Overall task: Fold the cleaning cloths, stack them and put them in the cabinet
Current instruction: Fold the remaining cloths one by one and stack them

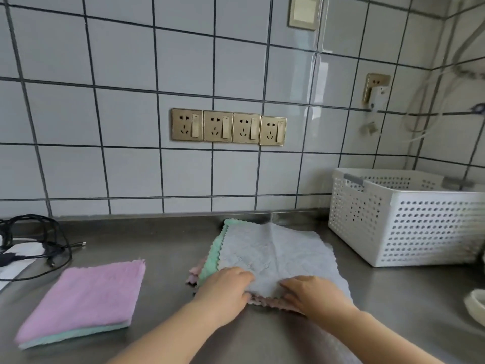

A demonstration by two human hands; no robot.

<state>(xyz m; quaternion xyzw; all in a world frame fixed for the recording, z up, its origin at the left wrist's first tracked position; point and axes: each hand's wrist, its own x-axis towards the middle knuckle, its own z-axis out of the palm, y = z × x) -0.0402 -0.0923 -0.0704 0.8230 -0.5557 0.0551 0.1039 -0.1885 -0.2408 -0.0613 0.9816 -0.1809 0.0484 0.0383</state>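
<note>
a white perforated plastic basket (409, 224) stands on the steel countertop (168, 248) at the right, against the tiled wall; what lies inside it cannot be seen from this angle.

both forearms reach in from the bottom edge toward the pile of unfolded cloths. the left hand (223, 290) lies palm down at the near left corner of the grey cloth (278, 253), its fingers curled over the near edge with the thumb tucked below, grasping that edge. the right hand (312, 292) sits just beside it at the near edge, fingers bent and pressing into the fabric, gripping the same cloth; the fabric between the two hands is puckered.

the grey cloth lies flat on top of the pile, turned slightly so its far left corner points toward the wall and its right corner toward the basket. beneath it a green cloth (212, 258) shows along the left side and a pink cloth (194, 271) peeps out at the near left and near edge.

well to the left, a folded pink cloth (86, 298) rests on a folded green-blue one (78, 334), the stack's long side running from near left to far right. black cables (39, 240) lie at the far left. four gold sockets (228, 127) sit on the wall.
</note>
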